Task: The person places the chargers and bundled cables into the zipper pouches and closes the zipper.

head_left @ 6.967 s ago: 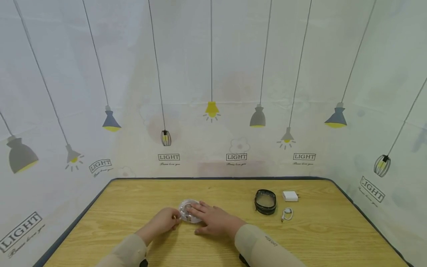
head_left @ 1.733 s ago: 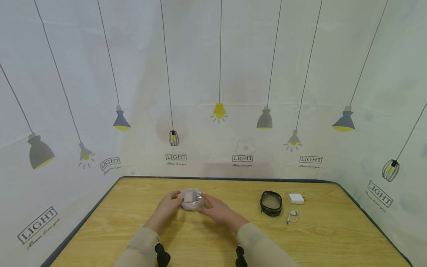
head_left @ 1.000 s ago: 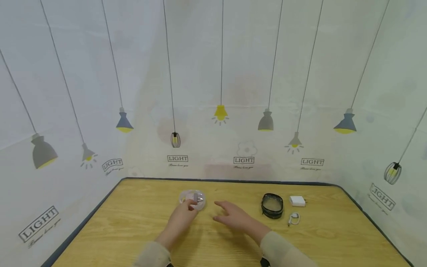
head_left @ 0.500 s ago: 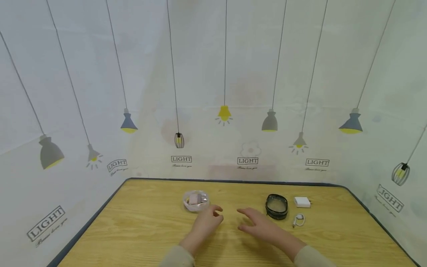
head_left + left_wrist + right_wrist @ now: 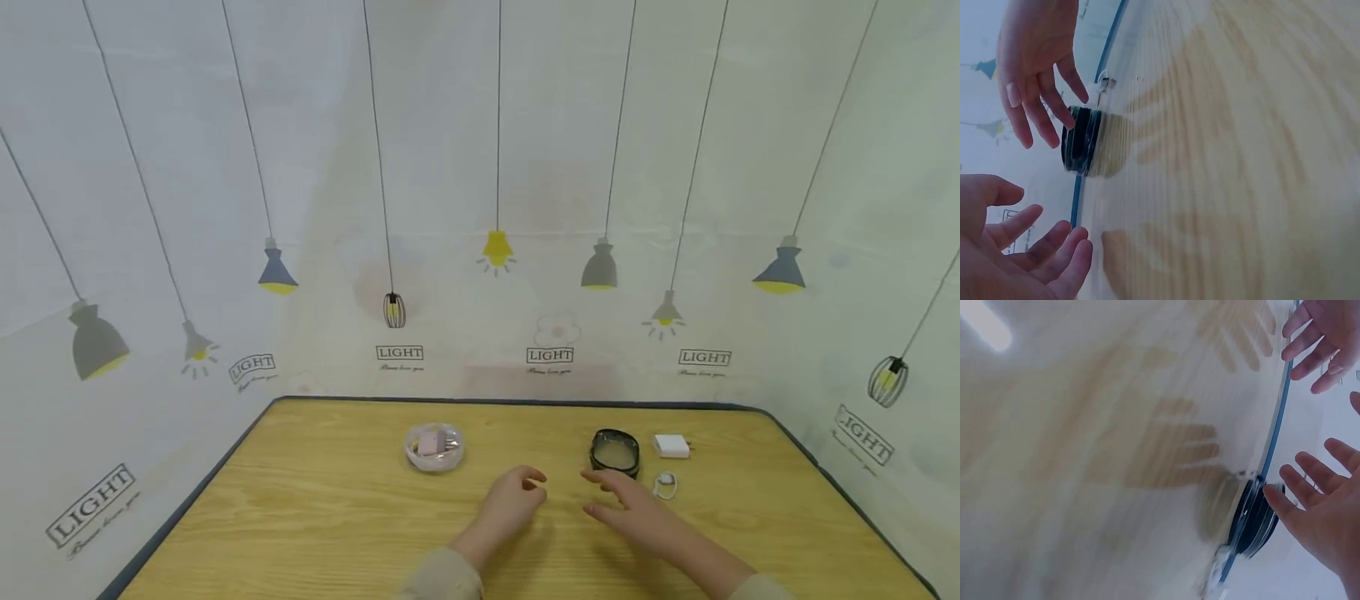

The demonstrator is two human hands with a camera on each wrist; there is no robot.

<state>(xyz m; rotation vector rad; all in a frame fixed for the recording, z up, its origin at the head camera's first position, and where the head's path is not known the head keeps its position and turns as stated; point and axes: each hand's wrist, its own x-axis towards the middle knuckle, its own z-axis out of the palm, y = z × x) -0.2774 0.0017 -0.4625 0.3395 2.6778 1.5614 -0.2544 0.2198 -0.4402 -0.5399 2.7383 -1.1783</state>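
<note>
A pale fabric backdrop (image 5: 450, 108) printed with hanging lamps and boxed LIGHT lettering surrounds a wood-grain tabletop (image 5: 322, 517) with a dark blue edging (image 5: 487, 402). Above the middle of the tabletop, a person's left hand (image 5: 510, 504) and right hand (image 5: 630, 508) face each other, apart, in beige sleeves (image 5: 442, 575). The left hand's fingers are loosely bent, with space between thumb and fingers, and hold nothing; the right hand's fingers are spread and nearly straight, also holding nothing. The black coil (image 5: 1082, 147) rests on the tabletop right of centre, just beyond the right hand, whose fingers overlap it in all three views; whether they touch it cannot be told. Just right of the coil lie a white power adapter (image 5: 671, 446), its prongs pointing right, and, nearer the person, a short looped white cable (image 5: 666, 478). Well to the left, beyond the left hand, a pink power adapter (image 5: 431, 443) sits within a translucent round bundle (image 5: 435, 467), both on the tabletop.
</note>
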